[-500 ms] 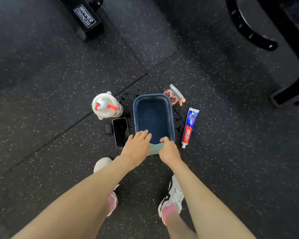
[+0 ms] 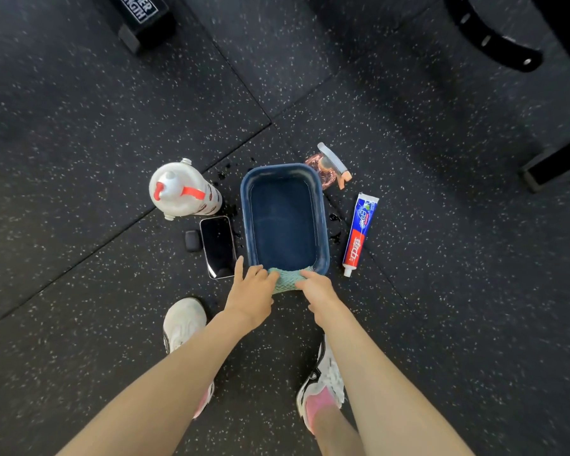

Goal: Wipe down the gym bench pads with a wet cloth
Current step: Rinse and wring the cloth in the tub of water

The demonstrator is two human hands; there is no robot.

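Note:
A light green cloth [image 2: 285, 280] hangs over the near rim of a dark blue basin [image 2: 323, 225] on the black rubber floor. My left hand [image 2: 252, 292] grips the cloth's left end with curled fingers, one finger pointing out toward the phone. The cloth's right end is held by my right hand [image 2: 316, 291], fingers curled around it. The basin's inside looks dark; I cannot tell how much water it holds.
A white and red bottle [image 2: 183, 189], a phone [image 2: 218, 246] and a small black case [image 2: 192, 240] lie left of the basin. A spray bottle [image 2: 331, 164] and toothpaste tube [image 2: 359, 232] lie right. Black gym equipment frames [image 2: 494, 37] stand at the back. My shoes [image 2: 321, 386] are below.
My left hand's fingers have curled from flat on the basin rim to gripping the cloth. More of the cloth shows between my two hands.

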